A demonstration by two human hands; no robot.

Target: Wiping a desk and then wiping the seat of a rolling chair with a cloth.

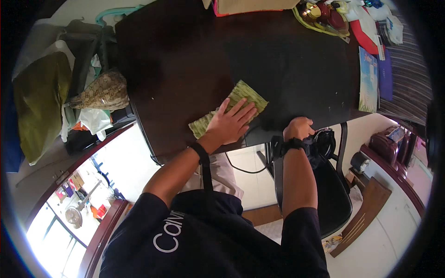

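One left hand (pixel 229 124) lies palm-down on the green cloth (pixel 250 95), fingers fanned slightly apart, and look, both ends of that cloth poke out from under it! It rests slantwise on the dark counter (pixel 181 65), near the edge closest to the person. Over to the right, the right hand (pixel 299 129) is at that same near edge, fingers curled in; whether it is clamped on anything, I cannot tell from this angle. A black strap (pixel 200 154) rings the left wrist, a black band (pixel 293 144) the other, and below comes the black chair (pixel 333 199), with a dark bundle (pixel 325 141) by its backrest. Out at the far edge sits a cardboard box (pixel 255 5), and to its right a yellow-rimmed basket (pixel 320 30) of shiny things! A blue booklet (pixel 368 78) lies along the right side, while a brown patterned bag (pixel 104 90) bulges beside the counter on the left
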